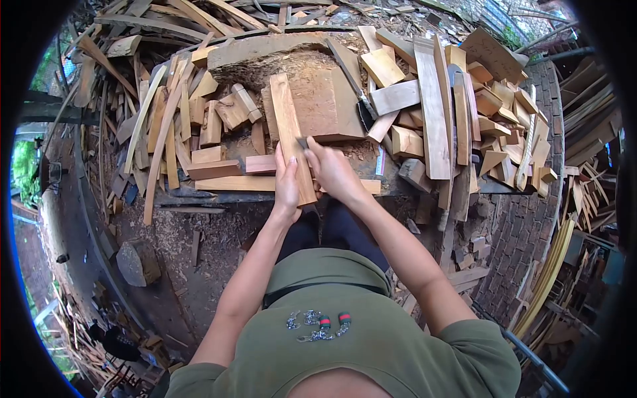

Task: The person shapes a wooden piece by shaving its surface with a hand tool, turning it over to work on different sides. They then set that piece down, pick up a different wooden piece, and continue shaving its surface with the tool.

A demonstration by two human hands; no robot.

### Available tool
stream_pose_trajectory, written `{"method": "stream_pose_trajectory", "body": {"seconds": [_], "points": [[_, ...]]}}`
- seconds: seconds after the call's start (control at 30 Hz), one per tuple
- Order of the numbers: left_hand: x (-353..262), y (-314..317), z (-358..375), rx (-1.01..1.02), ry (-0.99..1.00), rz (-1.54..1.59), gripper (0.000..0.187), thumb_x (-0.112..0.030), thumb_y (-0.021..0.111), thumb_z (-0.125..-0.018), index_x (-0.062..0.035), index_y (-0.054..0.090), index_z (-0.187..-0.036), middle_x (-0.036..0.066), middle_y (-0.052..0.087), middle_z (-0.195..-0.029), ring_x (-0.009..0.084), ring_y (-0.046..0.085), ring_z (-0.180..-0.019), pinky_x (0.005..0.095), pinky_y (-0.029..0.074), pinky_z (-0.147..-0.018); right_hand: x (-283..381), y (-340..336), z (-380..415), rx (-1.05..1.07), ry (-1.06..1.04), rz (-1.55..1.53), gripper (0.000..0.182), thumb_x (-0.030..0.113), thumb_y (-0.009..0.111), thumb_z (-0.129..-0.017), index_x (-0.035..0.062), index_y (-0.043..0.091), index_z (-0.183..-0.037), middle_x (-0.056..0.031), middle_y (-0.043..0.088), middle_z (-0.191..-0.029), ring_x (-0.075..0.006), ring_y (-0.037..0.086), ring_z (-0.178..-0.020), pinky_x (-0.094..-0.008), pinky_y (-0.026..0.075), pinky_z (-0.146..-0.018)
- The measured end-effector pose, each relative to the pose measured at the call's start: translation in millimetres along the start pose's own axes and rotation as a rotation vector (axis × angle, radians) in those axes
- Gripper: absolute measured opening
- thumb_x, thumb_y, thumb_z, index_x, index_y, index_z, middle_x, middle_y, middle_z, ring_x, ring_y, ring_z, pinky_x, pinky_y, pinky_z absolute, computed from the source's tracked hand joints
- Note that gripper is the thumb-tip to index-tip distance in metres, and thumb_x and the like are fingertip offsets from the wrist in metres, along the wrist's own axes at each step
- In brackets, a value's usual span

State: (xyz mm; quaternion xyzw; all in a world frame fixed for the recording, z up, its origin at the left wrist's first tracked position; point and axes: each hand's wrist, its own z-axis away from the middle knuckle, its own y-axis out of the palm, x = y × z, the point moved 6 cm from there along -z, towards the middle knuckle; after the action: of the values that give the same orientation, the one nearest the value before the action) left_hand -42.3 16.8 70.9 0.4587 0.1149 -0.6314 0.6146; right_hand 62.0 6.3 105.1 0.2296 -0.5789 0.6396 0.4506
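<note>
Left hand (288, 178) clamps wooden slat (287, 109), far end near 12 o'clock; right hand (332, 174) grips dark-tipped tool (303, 142): even pressure advisable.

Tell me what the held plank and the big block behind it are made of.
Plank: wood, seemingly bare, tan with lengthwise grain.
Big block: probably solid wood, unfinished, with a rough, gouged patch beside a flatter, sawn-looking face.

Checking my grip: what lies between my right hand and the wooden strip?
In the head view, a small dark flat piece juts from the right hand over the wooden strip; too small to identify.
</note>
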Motion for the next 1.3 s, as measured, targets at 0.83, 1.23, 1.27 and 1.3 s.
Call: {"method": "stream_pose_trajectory", "body": {"seconds": [0.83, 1.23, 1.27, 1.3], "points": [[0, 0, 7, 0.072, -0.080, 0.030, 0.044, -0.029, 0.022, -0.103, -0.0295, 0.012, -0.146, 0.009, 0.051, -0.099, 0.0191, 0.054, -0.063, 0.0324, 0.050, -0.051, -3, 7, -21, -0.062, 0.001, 0.078, 0.028, 0.020, 0.047, -0.096, -0.0007, 0.054, -0.113, -0.0278, 0.063, -0.081, -0.0441, 0.062, -0.082, -0.0514, 0.048, -0.072], [7, -4, 5, 0.019, -0.078, 0.065, 0.043, -0.029, 0.023, -0.103, -0.0293, 0.012, -0.144, 0.009, 0.048, -0.088, 0.0190, 0.050, -0.054, 0.0307, 0.047, -0.045, -7, 8, -27, -0.054, 0.000, 0.095, 0.032, 0.022, 0.047, -0.095, 0.0004, 0.053, -0.118, -0.0292, 0.062, -0.081, -0.0460, 0.061, -0.082, -0.0517, 0.048, -0.074], [7, -4, 4, 0.056, -0.068, 0.082, 0.045, -0.028, 0.022, -0.103, -0.0303, 0.008, -0.145, 0.010, 0.048, -0.090, 0.0195, 0.052, -0.054, 0.0319, 0.048, -0.045, -7, 6, -42, -0.079, -0.022, 0.095, 0.029, 0.022, 0.046, -0.095, -0.0005, 0.054, -0.111, -0.0275, 0.063, -0.082, -0.0452, 0.062, -0.082, -0.0518, 0.049, -0.073], [5, -4, 4, 0.093, -0.055, 0.095, 0.048, -0.028, 0.022, -0.102, -0.0312, 0.003, -0.146, 0.012, 0.048, -0.092, 0.0199, 0.053, -0.055, 0.0332, 0.050, -0.045, -18, 13, -66, -0.076, -0.056, 0.078, 0.028, 0.022, 0.046, -0.095, -0.0009, 0.053, -0.110, -0.0277, 0.063, -0.083, -0.0457, 0.061, -0.083, -0.0517, 0.049, -0.075]]}}
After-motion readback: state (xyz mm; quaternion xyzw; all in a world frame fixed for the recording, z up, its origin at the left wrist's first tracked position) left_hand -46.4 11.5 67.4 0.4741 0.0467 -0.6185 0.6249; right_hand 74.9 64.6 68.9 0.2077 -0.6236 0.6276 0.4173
